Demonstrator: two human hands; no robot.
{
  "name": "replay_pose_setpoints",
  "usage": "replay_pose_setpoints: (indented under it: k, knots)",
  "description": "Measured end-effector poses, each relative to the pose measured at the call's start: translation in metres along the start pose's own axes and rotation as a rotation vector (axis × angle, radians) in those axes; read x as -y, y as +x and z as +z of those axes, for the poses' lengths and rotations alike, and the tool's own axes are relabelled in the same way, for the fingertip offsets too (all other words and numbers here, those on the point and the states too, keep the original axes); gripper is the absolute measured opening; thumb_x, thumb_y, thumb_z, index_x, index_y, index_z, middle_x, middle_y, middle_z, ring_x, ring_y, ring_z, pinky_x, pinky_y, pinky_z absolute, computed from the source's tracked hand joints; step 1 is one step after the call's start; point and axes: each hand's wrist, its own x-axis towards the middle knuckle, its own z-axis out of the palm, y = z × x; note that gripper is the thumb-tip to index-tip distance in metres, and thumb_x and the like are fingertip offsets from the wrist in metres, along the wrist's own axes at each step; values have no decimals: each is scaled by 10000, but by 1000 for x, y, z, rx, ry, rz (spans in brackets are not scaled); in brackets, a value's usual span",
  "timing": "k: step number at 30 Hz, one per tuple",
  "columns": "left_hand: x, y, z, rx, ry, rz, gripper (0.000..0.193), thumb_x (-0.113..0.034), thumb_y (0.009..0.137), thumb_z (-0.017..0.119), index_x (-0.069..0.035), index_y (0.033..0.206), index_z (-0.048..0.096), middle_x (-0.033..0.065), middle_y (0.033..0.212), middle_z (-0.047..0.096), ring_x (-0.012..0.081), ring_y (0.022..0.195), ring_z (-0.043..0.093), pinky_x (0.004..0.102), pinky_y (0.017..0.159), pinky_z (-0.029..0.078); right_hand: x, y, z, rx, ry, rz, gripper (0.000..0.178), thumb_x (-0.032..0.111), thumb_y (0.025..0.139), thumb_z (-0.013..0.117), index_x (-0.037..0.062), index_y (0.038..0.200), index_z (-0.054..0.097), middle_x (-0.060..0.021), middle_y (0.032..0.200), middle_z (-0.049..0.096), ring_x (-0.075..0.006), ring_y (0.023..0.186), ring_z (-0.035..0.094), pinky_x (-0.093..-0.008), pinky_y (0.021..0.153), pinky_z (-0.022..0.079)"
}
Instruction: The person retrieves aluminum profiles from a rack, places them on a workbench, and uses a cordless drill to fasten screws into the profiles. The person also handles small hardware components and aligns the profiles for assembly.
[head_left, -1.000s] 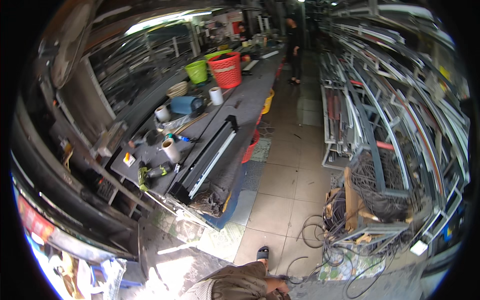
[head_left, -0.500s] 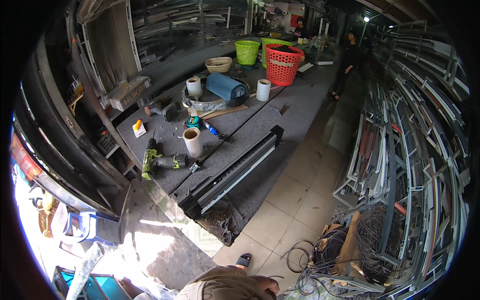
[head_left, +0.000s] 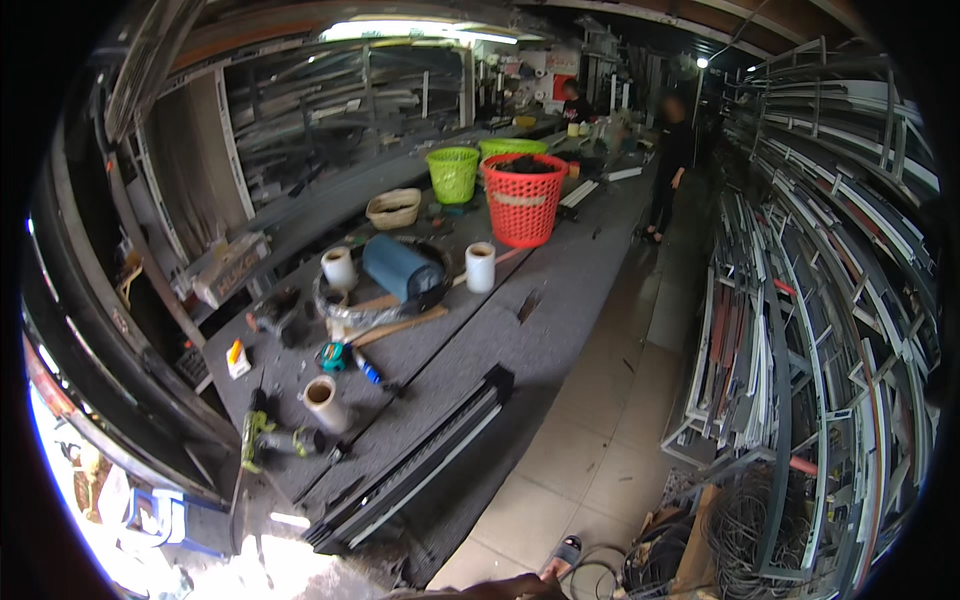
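Observation:
Neither of my hands shows in the head view. Only a brown sliver of my body (head_left: 490, 588) and a sandalled foot (head_left: 565, 551) appear at the bottom edge. In front of me stretches a long grey-carpeted workbench (head_left: 560, 300). A long black metal profile (head_left: 420, 465) lies along its near edge. A green cordless drill (head_left: 262, 437) rests at the near left corner, beside a white tape roll (head_left: 323, 400). Farther back lie a blue cylinder (head_left: 400, 266), two more white rolls (head_left: 480, 266) and a wooden stick (head_left: 395, 327).
A red basket (head_left: 523, 200), two green baskets (head_left: 453, 172) and a woven bowl (head_left: 393, 208) stand farther along the bench. Racks of metal frames (head_left: 800, 330) line the right side of the tiled aisle (head_left: 610, 420). Coiled cables (head_left: 740, 530) lie at lower right. Two people (head_left: 668, 165) stand far back.
The view has swung so the workbench now fills the middle and looks nearer. The right-hand racks have shifted toward the edge. No object on the bench has moved.

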Motion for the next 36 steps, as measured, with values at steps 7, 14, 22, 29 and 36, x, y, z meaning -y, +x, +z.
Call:
replay_pose_setpoints:
  k: [7, 14, 22, 29, 36]
  knots:
    - [-37, 115, -159, -235, 23, -271, 557, -442, 970, 721, -82, 1387, 636, 118, 1062, 717, 252, 940, 703, 436, 853, 589, -4, 134, -119, -5, -15, -18, 443, 388, 978, 727, 75, 1292, 730, -151, 1172, 770, -253, 1071, 735, -373, 948, 573]
    - [-121, 162, -265, -574, -200, -350, 375, -412, 1005, 688, -93, 1201, 702, 69, 1073, 739, 263, 914, 715, 500, 783, 583, -38, 222, -243, -13, 1, 88, 451, 402, 969, 743, 83, 1288, 734, -148, 1153, 777, -252, 1050, 743, -375, 938, 579]
    - [-171, 194, -305, -739, -654, -284, 229, -215, 1011, 734, -30, 1144, 726, 118, 1109, 754, 240, 978, 724, 432, 834, 610, -118, 272, -272, 115, -12, 214, 461, 418, 958, 761, 92, 1283, 738, -144, 1130, 785, -251, 1027, 753, -377, 926, 584]
    - [-239, 246, -396, -713, -651, -270, 296, -274, 998, 730, -34, 1171, 732, 124, 1088, 741, 218, 953, 708, 398, 834, 594, -67, 453, -349, -205, -43, -31, 489, 572, 910, 776, 181, 1202, 780, -157, 909, 785, -343, 863, 764, -470, 817, 605]
    - [-515, 255, -479, -419, -320, 728, 363, -332, 985, 727, -38, 1198, 738, 129, 1067, 728, 196, 927, 692, 364, 835, 578, 104, 579, -492, -275, -18, -166, 455, 463, 925, 795, 105, 1205, 762, -217, 964, 772, -366, 898, 755, -489, 809, 586]
